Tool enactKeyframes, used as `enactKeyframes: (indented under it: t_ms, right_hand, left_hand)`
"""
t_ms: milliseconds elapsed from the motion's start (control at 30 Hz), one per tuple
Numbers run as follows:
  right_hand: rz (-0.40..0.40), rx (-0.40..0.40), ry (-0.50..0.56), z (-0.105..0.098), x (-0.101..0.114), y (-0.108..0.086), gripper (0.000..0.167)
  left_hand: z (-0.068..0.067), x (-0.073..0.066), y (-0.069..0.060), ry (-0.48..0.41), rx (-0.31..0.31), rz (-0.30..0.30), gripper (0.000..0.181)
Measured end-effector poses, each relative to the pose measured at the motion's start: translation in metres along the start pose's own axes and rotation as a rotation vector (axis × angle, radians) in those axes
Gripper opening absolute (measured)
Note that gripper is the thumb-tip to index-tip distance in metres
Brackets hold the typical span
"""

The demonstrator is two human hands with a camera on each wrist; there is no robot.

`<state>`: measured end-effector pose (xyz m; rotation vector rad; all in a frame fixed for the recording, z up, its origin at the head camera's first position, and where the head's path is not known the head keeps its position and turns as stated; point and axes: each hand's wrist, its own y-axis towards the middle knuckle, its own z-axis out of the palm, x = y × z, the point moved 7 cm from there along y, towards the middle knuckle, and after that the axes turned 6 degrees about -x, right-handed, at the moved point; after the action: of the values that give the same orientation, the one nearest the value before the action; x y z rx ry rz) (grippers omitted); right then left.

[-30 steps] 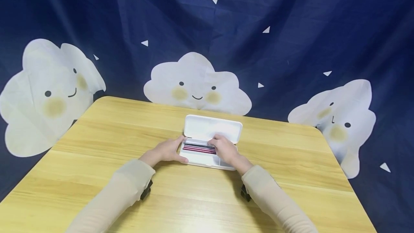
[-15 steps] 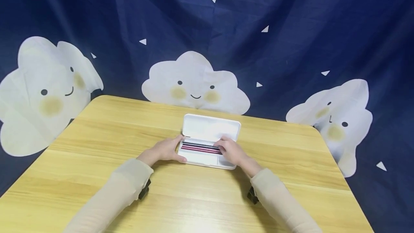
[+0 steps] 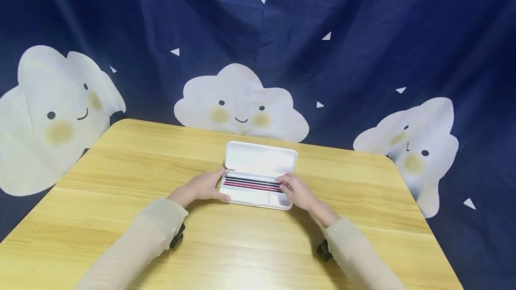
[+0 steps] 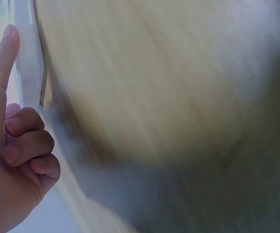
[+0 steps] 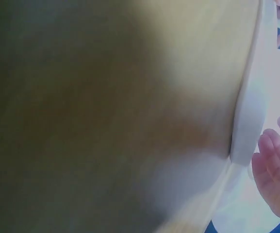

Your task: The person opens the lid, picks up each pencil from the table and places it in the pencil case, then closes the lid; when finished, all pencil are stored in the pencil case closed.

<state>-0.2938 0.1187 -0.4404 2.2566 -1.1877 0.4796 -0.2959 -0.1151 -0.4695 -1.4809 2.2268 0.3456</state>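
Observation:
A white pencil case (image 3: 247, 197) lies on the table with its lid (image 3: 261, 158) raised at the back. Several thin pencils (image 3: 251, 185), dark and red, lie side by side in its rear part. My left hand (image 3: 201, 186) grips the case's left end, thumb along the near edge; in the left wrist view that thumb (image 4: 3, 58) is extended and the other fingers (image 4: 30, 141) curl by the corner. My right hand (image 3: 299, 191) is over the right end of the case, fingertips at the pencil ends. Its fingers (image 5: 273, 162) look loosely bent in the right wrist view; contact there is hidden.
The case stands toward the back of a wooden table (image 3: 201, 245) with rounded far corners. Behind it hangs a dark blue curtain (image 3: 225, 17) with printed clouds. A dark wrist device (image 3: 177, 236) sits below each sleeve.
My right hand has slid rightward along the pencils to their right ends, uncovering more of them. My left hand has kept its grip on the case. The head view has shifted slightly.

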Motion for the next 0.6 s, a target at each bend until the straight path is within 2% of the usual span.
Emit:
enactKeyframes:
  t_ms: [167, 367, 467, 600]
  right_hand:
    - [0.069, -0.112, 0.158, -0.016, -0.009, 0.001, 0.027]
    - [0.164, -0.273, 0.221, -0.036, -0.022, 0.003, 0.039]
    - [0.232, -0.309, 0.254, -0.041, -0.027, 0.004, 0.046]
    - [0.333, -0.312, 0.258, -0.043, -0.032, 0.007, 0.053]
  left_hand:
    - [0.0, -0.001, 0.0, -0.005, -0.005, 0.009, 0.097]
    - [-0.001, -0.001, -0.001, -0.005, -0.006, 0.005, 0.095]
    - [-0.002, -0.002, -0.002, -0.001, -0.008, 0.003, 0.096]
    - [-0.002, -0.002, -0.002, -0.005, -0.009, 0.005, 0.097]
